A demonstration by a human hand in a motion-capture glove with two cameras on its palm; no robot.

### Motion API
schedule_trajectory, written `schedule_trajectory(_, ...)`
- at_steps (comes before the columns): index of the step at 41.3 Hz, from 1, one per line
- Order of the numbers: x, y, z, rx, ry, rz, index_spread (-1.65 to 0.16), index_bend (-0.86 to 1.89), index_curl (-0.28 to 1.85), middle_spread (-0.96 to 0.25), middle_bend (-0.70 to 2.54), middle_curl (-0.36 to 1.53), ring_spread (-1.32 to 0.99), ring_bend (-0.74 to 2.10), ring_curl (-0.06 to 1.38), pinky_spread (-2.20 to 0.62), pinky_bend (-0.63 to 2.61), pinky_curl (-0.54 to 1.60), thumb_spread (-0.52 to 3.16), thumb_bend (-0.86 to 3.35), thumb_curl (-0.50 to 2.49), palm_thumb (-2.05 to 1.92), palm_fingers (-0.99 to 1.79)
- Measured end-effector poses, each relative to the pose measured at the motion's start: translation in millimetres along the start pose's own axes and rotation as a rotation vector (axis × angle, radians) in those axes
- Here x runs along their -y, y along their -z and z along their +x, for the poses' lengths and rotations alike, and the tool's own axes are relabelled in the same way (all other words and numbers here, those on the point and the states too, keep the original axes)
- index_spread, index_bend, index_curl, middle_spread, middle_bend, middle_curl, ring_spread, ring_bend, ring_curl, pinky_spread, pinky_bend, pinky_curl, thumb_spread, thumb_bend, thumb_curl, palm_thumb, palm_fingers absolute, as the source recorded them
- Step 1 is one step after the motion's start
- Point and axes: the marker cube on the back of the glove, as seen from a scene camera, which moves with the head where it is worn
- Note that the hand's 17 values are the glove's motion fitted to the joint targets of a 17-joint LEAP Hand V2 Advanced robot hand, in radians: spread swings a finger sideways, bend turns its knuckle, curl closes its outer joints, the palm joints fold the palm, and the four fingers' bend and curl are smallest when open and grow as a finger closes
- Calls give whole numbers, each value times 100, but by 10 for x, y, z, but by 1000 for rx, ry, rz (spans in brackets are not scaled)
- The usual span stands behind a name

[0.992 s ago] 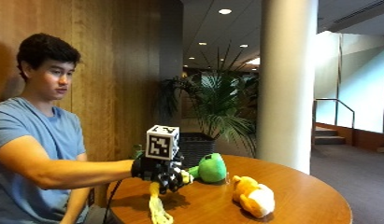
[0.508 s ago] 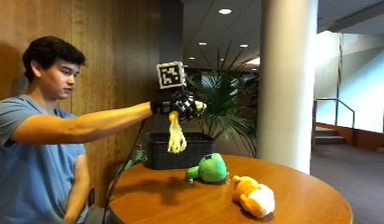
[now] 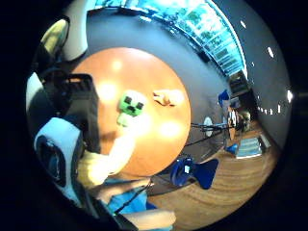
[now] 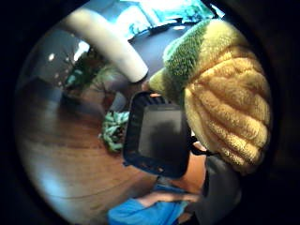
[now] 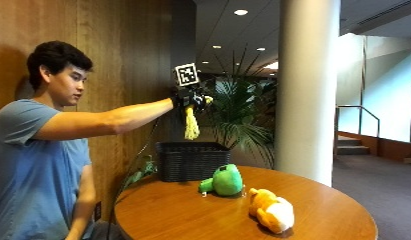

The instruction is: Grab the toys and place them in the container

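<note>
My gloved right hand is held high at arm's length and grips a long yellow plush toy with a green end, which dangles straight above the black basket at the table's back edge. In the thumb side palm view the yellow and green plush fills the picture beside the open basket far below. A green plush sits on the round wooden table in front of the basket, and a yellow and white plush lies nearer the front. Both also show from above, the green plush and the yellow plush.
A large potted plant stands behind the basket and a thick white column to its right. A wood-panelled wall is behind the person. A blue chair stands on the floor beside the table.
The hand has lifted the yellow plush off the table and carried it up and over the basket, where it now hangs. The two other plush toys have not moved.
</note>
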Motion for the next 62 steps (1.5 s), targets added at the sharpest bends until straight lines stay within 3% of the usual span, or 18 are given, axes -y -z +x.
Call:
schedule_trajectory(11,-177,-519,8,-4,147,-68,-34,9,5,-52,53,76,-42,131,54,-38,122,42,97,12,83,58,80)
schedule_trajectory(18,-174,-694,-213,85,46,-198,-33,2,-1,-50,63,80,-38,134,52,-38,117,39,112,-6,70,30,87)
schedule_trajectory(21,-200,-706,-181,93,79,-235,-32,-6,-2,-43,48,77,-33,131,52,-38,130,44,107,-16,60,2,55)
schedule_trajectory(28,-222,-659,147,35,113,-257,-30,10,3,-25,24,69,-19,111,48,-24,149,49,103,-11,49,-11,1)
schedule_trajectory(35,43,-675,-41,-26,9,-275,-29,13,8,-13,18,63,-8,86,35,-9,153,45,102,-8,42,-10,-15)
schedule_trajectory(39,110,-716,267,-8,-115,-279,-29,14,10,-8,16,59,-3,72,31,-3,152,43,104,-6,39,-5,-23)
schedule_trajectory(44,72,-887,782,-103,-88,-319,-29,14,13,-5,13,54,1,55,25,3,150,42,106,-3,37,-1,-27)
schedule_trajectory(50,221,-1148,1060,17,-356,-332,-29,10,15,-2,11,48,4,42,22,6,149,40,109,-1,36,3,-29)
schedule_trajectory(55,67,-1422,1447,-74,-131,-396,-28,8,15,0,9,43,5,38,21,7,149,39,110,-1,35,6,-29)
schedule_trajectory(62,89,-1833,1642,-65,-222,-445,-28,8,15,1,8,36,6,35,21,8,147,38,111,-1,35,10,-29)
